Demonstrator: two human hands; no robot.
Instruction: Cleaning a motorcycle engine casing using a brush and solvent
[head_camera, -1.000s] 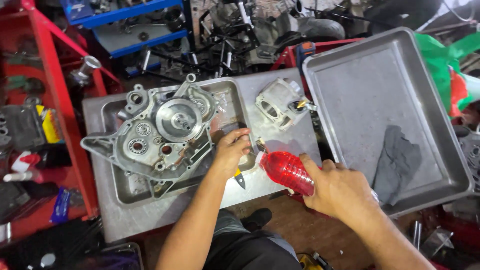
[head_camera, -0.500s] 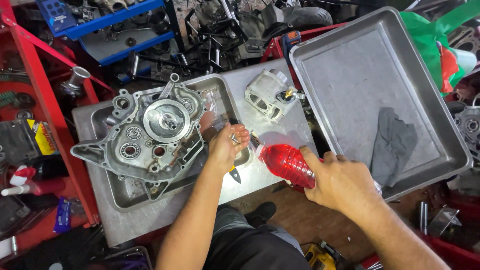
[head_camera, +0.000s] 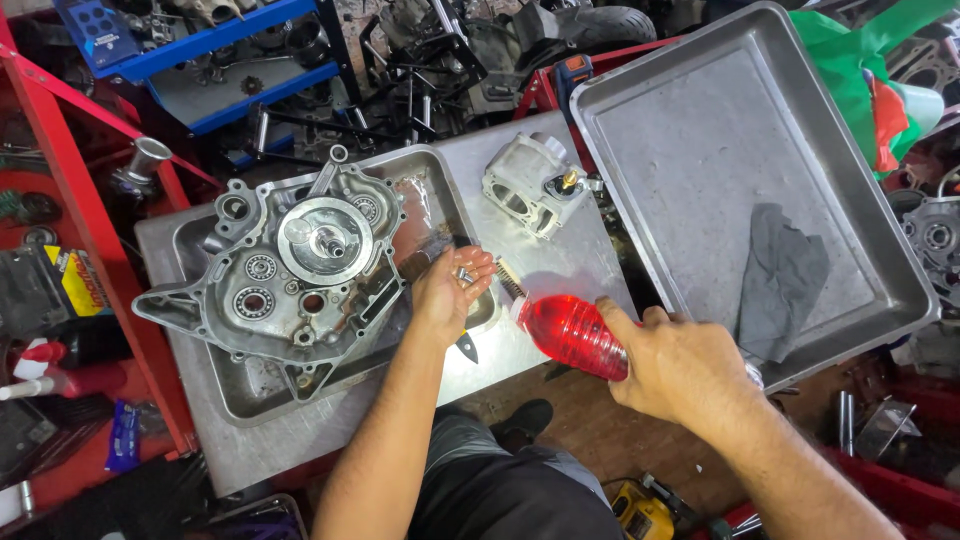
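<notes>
My right hand (head_camera: 680, 360) grips a red plastic bottle (head_camera: 570, 332), tipped with its neck toward my left hand. My left hand (head_camera: 448, 292) is cupped palm up over the edge of a small metal tray (head_camera: 250, 395), with small metal parts (head_camera: 466, 274) lying in the palm. A small brush (head_camera: 510, 282) lies just right of that hand. In the tray rests a grey engine crankcase half (head_camera: 290, 275) with bearings and a central shaft. A dark pointed tool (head_camera: 467, 347) pokes out below my left wrist.
A silver cylinder block (head_camera: 535, 190) stands on the steel tabletop (head_camera: 330, 430) behind the hands. A large metal tray (head_camera: 730, 150) with a grey rag (head_camera: 780, 280) sits to the right. Red shelving (head_camera: 80, 200) and engine parts crowd the left and back.
The view shifted slightly. My left hand has turned palm up with small parts in it, and the red bottle stays tipped toward it.
</notes>
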